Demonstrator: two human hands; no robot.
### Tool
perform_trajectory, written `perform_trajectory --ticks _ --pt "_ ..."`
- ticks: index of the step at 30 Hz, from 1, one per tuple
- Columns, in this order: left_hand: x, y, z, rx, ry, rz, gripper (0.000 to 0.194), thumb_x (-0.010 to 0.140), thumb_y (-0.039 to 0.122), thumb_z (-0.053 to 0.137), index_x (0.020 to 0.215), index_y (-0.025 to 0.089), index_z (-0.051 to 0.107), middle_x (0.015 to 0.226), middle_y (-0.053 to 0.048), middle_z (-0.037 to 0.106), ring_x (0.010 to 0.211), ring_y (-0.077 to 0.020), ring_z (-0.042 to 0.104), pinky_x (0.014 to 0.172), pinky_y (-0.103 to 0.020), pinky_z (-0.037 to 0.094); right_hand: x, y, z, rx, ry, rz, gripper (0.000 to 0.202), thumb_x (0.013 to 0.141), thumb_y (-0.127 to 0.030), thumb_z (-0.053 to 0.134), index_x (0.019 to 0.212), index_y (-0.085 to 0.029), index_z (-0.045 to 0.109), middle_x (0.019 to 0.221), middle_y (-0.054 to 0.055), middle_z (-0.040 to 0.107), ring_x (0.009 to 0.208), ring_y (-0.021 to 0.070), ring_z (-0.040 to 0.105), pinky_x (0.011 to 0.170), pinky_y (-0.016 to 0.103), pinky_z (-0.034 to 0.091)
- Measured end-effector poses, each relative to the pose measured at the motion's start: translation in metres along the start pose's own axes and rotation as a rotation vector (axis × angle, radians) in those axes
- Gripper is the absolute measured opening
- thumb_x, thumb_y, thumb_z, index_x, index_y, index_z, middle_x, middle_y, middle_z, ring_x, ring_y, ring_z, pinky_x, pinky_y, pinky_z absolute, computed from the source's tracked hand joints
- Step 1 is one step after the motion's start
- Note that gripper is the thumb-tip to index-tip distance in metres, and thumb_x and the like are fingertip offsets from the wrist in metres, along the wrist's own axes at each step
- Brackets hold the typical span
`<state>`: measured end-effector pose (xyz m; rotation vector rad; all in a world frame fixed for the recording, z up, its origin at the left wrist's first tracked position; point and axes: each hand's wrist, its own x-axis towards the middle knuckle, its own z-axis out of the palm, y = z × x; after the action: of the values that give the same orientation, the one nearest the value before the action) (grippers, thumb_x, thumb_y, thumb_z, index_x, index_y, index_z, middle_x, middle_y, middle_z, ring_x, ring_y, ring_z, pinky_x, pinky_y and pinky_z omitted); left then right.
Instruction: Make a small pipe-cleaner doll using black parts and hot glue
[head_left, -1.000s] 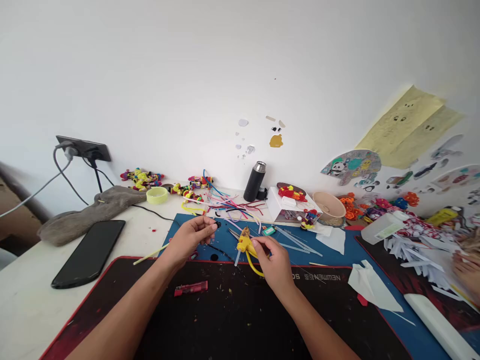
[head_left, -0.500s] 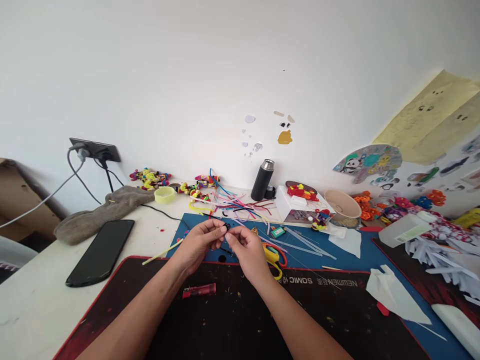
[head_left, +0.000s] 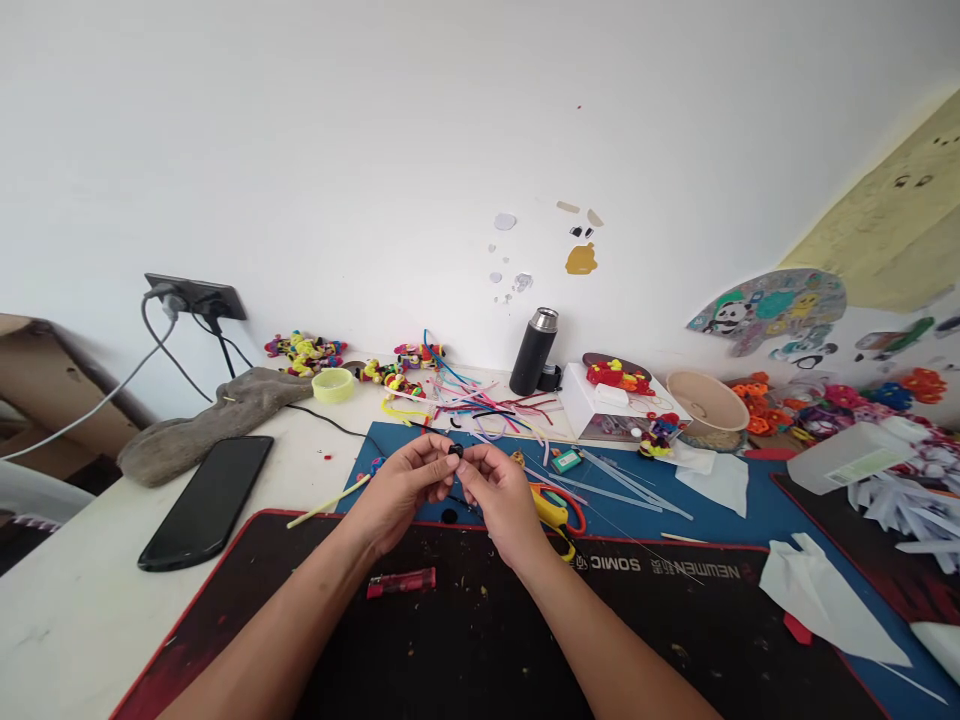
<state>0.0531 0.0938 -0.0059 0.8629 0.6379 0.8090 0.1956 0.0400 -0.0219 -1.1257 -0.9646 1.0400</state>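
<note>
My left hand point(head_left: 405, 482) pinches a small curled black pipe cleaner point(head_left: 455, 451) between thumb and index finger. From the other side my right hand point(head_left: 496, 492) grips the same piece, its fingertips almost touching those of the left. Much of the piece is hidden by the fingers. Below the hands, a black disc point(head_left: 449, 516) lies at the mat's edge. Scissors with yellow and orange handles point(head_left: 553, 510) rest just right of my right hand. A red lighter point(head_left: 401, 582) lies on the black mat point(head_left: 450, 650) under my forearms.
Loose coloured pipe cleaners point(head_left: 495, 405) spread behind the hands, near a black thermos point(head_left: 534, 352). On the left are a phone point(head_left: 206, 502), driftwood point(head_left: 214, 420) and a tape roll point(head_left: 332, 385). A white box point(head_left: 592, 405), bowl point(head_left: 709, 405) and paper scraps point(head_left: 825, 600) occupy the right.
The camera view has shifted slightly, so the table items sit a little differently in frame. Both hands keep their pinch on the black piece, with only slight finger movement.
</note>
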Motion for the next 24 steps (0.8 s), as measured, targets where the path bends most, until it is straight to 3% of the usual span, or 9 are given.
perform_trajectory --ticks 11,24 --pt "0.001 0.004 0.000 0.143 -0.022 0.006 0.039 0.072 0.044 0.093 0.087 0.018 0.068 0.068 0.002 0.064 0.060 -0.0101 0.053 0.057 -0.021 0.041 -0.003 -0.006 -0.006 -0.077 -0.050 -0.014 0.022 0.088 -0.041 0.073 0.084 -0.021 0.064 0.068 -0.003 0.058 0.060 0.0135 0.050 0.058 0.028 0.040" --pt "-0.001 0.002 0.004 0.304 -0.010 0.025 0.041 0.070 0.047 0.092 0.084 0.019 0.066 0.068 0.002 0.064 0.060 -0.0124 0.055 0.058 -0.024 0.042 -0.005 -0.007 -0.017 -0.077 -0.036 -0.012 0.025 0.086 -0.045 0.074 0.088 -0.022 0.065 0.072 -0.002 0.058 0.064 0.0154 0.052 0.058 0.029 0.042"
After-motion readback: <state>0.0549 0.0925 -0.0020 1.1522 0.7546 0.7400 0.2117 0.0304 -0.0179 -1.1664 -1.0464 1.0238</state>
